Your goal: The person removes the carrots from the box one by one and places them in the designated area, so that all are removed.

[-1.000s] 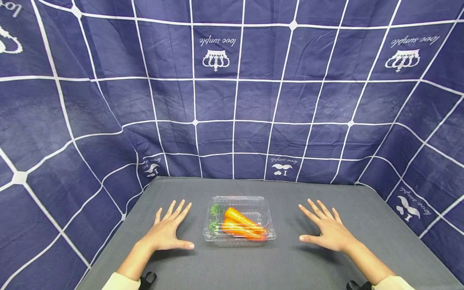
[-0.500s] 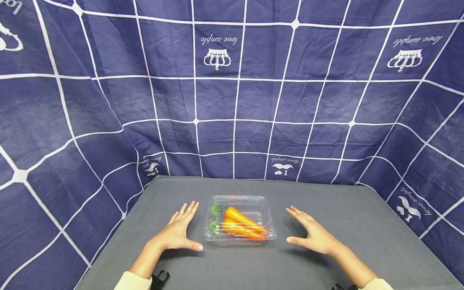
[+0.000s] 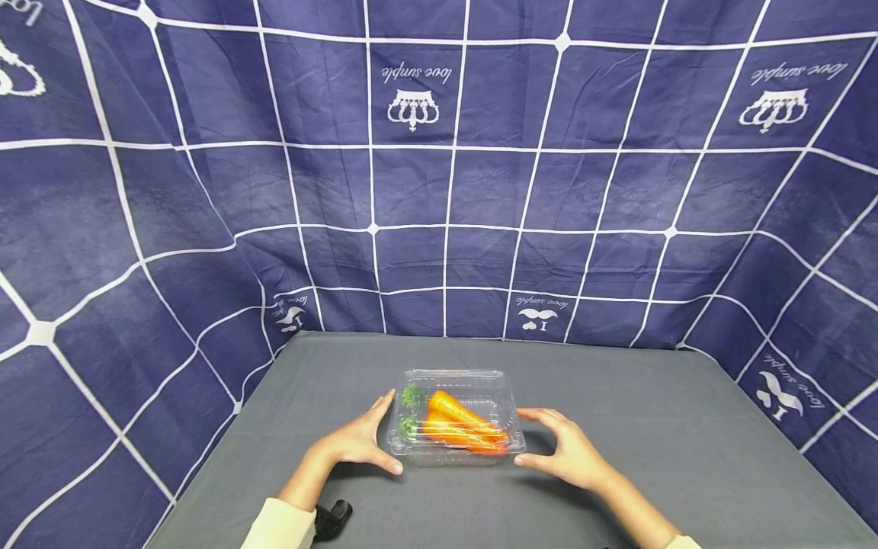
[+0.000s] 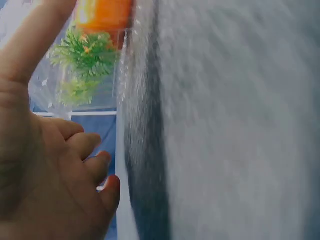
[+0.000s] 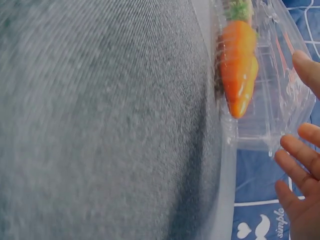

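A clear plastic clamshell box (image 3: 473, 381) sits with its lid down on the grey table, mid-view in the head view. Inside lie orange carrots (image 3: 456, 421) with green leafy tops (image 3: 409, 412) toward the left. My left hand (image 3: 360, 442) is at the box's left side, thumb stretched toward the front corner and fingers along the side. At the right side, my right hand (image 3: 565, 450) has thumb and fingers spread apart, fingertips right by the edge. The right wrist view shows the carrots' tips (image 5: 240, 107) through the clear wall, with the right fingers (image 5: 295, 160) beside the box.
The grey tabletop (image 3: 439, 511) runs out on all sides of the box. A blue curtain (image 3: 480, 191) with white grid lines hangs behind the table and along both sides. A black strap (image 3: 334, 521) is at my left wrist.
Both hands have moved inward from either side, from well apart to right beside the box. Their spread fingers have drawn closer together. The box and carrots stay in place.
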The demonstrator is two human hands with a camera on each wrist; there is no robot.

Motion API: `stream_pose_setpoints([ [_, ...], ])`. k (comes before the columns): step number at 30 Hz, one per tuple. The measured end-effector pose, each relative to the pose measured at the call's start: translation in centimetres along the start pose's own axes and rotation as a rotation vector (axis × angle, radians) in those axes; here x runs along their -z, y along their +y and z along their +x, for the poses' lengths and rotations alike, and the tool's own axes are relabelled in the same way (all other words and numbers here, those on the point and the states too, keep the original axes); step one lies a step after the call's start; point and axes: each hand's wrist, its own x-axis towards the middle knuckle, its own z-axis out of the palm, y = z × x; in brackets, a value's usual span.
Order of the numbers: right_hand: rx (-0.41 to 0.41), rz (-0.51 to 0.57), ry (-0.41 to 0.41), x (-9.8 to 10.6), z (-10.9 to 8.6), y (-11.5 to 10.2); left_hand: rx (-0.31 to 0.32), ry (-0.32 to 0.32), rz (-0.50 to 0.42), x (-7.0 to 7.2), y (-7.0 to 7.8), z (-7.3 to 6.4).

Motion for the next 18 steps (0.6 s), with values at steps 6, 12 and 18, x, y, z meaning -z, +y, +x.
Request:
stream_pose_setpoints([
  [6, -0.001, 0.043, 0.029, -0.2, 0.1, 0.0, -0.011, 0.001, -0.074, -0.7, -0.4, 1.2],
  [12, -0.011, 0.084, 0.055, -0.5, 0.0, 0.4, -0.005, 0.039, -0.078, -1.3, -0.7, 2.0],
  [18, 0.000, 0.123, 0.061, -0.6, 0.1, 0.4, -0.084, 0.041, -0.206, -1.8, -0.8, 2.3],
])
